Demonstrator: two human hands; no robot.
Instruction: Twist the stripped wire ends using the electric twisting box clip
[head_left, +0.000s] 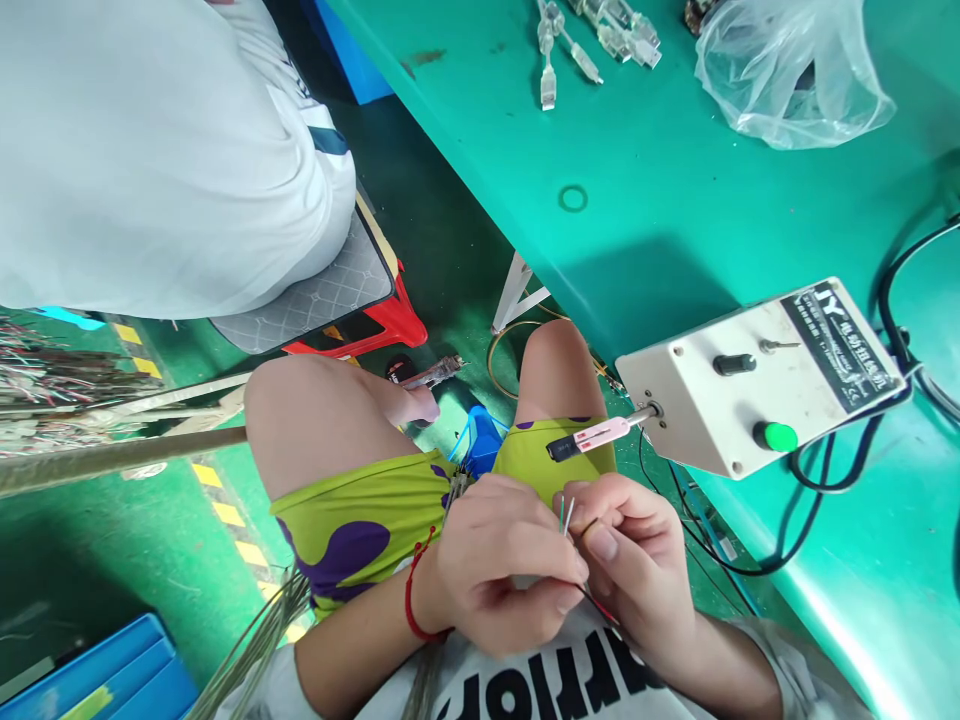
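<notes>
My left hand [510,570], with a red cord round its wrist, is closed with thumb and fingertips pinched on thin coloured wires [570,516]. Green and white ends stick up between the two hands; red and black ones show below. Beside it my right hand [637,550] also pinches the wires, thumb against forefinger. The exact grip points are partly hidden by the fingers. A bundle of grey cables [255,635] lies along my left forearm. Just beyond the hands, a pink and black tip [592,438] sticks out from a white JY box [765,380].
The box has a knob, a toggle and a green button [780,436]; black cords [817,490] run by it. On the green table [645,200] are USB cable ends [547,60] and a plastic bag [787,75]. A seated person [172,150] is close at left. A blue crate [105,670] stands lower left.
</notes>
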